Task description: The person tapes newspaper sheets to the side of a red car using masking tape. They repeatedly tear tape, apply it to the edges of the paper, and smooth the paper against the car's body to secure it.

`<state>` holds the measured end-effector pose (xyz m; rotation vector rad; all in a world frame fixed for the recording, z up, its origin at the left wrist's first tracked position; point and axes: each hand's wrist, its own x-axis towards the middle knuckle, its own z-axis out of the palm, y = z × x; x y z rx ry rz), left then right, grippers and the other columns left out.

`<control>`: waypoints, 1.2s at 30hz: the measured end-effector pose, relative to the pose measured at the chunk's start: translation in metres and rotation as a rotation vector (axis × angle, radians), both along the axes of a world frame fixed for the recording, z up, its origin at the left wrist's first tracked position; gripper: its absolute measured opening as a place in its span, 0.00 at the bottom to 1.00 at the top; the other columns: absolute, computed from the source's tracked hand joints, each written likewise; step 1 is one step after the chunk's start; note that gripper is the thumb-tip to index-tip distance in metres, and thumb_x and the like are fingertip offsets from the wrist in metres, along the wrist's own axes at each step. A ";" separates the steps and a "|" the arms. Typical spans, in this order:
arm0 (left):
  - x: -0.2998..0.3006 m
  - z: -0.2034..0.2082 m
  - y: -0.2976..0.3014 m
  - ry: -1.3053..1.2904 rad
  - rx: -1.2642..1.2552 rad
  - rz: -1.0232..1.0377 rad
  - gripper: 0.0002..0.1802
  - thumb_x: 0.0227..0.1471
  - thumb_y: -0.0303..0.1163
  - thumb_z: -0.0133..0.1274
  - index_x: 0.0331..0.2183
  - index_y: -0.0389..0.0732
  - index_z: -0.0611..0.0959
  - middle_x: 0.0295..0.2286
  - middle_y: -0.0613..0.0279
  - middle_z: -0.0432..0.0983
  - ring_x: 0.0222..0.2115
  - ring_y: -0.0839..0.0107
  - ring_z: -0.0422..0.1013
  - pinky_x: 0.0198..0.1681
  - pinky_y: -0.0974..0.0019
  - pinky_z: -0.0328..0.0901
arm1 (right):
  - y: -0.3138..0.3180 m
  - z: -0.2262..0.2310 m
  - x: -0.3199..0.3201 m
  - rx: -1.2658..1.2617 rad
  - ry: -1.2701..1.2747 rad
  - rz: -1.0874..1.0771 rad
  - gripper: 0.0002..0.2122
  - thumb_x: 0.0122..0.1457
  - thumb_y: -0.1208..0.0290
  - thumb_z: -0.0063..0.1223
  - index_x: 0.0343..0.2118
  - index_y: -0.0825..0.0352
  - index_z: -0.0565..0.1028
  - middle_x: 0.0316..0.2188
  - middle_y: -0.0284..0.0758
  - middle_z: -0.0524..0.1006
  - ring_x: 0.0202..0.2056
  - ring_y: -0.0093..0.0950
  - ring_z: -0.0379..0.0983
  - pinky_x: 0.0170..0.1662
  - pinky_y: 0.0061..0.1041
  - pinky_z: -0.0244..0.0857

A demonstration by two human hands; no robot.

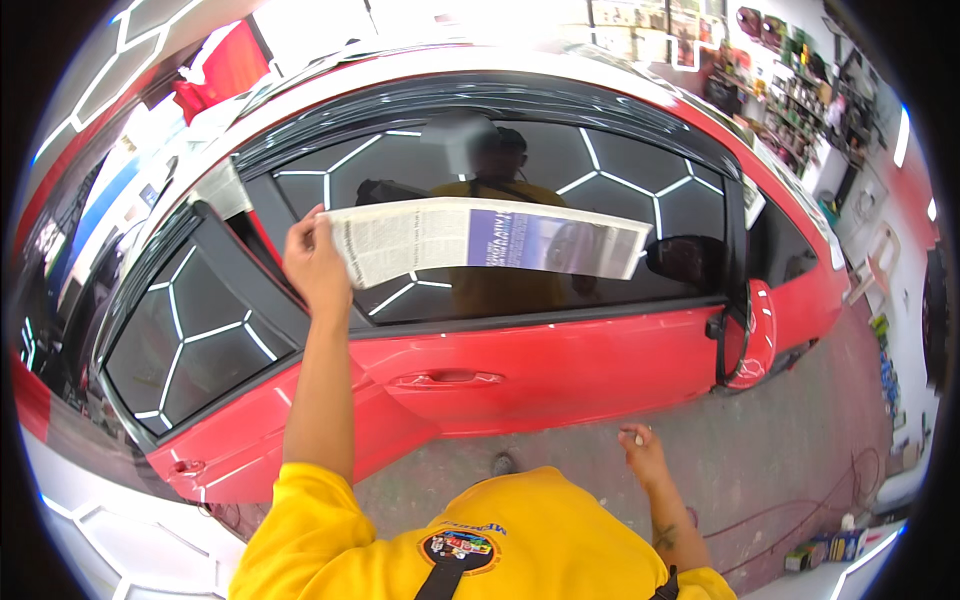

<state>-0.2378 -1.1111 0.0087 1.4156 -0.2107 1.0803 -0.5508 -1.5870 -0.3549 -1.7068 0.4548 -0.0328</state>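
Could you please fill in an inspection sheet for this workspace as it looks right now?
Surface: tinted side window of a red car, door shut.
Job's things: folded newspaper held flat against the glass.
Clutter: boxes on the floor at right.
Hands: left hand grips the newspaper's left end; right hand hangs free, holding nothing.
Cables: thin red hose on the floor.
Surroundings: concrete floor, stocked shelves.

I am looking into a car workshop: a red car (600, 370) on concrete floor (780, 470), stocked shelves (790, 60) behind.
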 end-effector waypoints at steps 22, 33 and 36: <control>-0.380 -0.028 0.131 0.024 -0.026 0.515 0.10 0.75 0.37 0.57 0.43 0.39 0.81 0.39 0.66 0.75 0.42 0.73 0.71 0.50 0.64 0.69 | 0.325 0.452 -0.138 0.642 -1.009 1.906 0.17 0.58 0.59 0.67 0.45 0.64 0.82 0.37 0.48 0.82 0.39 0.51 0.81 0.44 0.48 0.72; -0.551 -0.066 0.323 0.170 -0.026 0.573 0.12 0.76 0.37 0.57 0.41 0.40 0.78 0.37 0.65 0.73 0.40 0.74 0.70 0.48 0.67 0.67 | 0.620 0.470 -0.297 0.311 -1.398 2.013 0.15 0.69 0.56 0.59 0.45 0.64 0.84 0.37 0.46 0.85 0.36 0.45 0.84 0.46 0.49 0.74; -0.581 -0.077 0.363 0.152 -0.058 0.581 0.10 0.76 0.35 0.56 0.40 0.40 0.79 0.36 0.65 0.73 0.39 0.75 0.69 0.47 0.67 0.67 | 0.666 0.465 -0.340 0.200 -1.447 2.043 0.16 0.71 0.56 0.56 0.46 0.64 0.84 0.37 0.46 0.86 0.35 0.44 0.84 0.47 0.49 0.75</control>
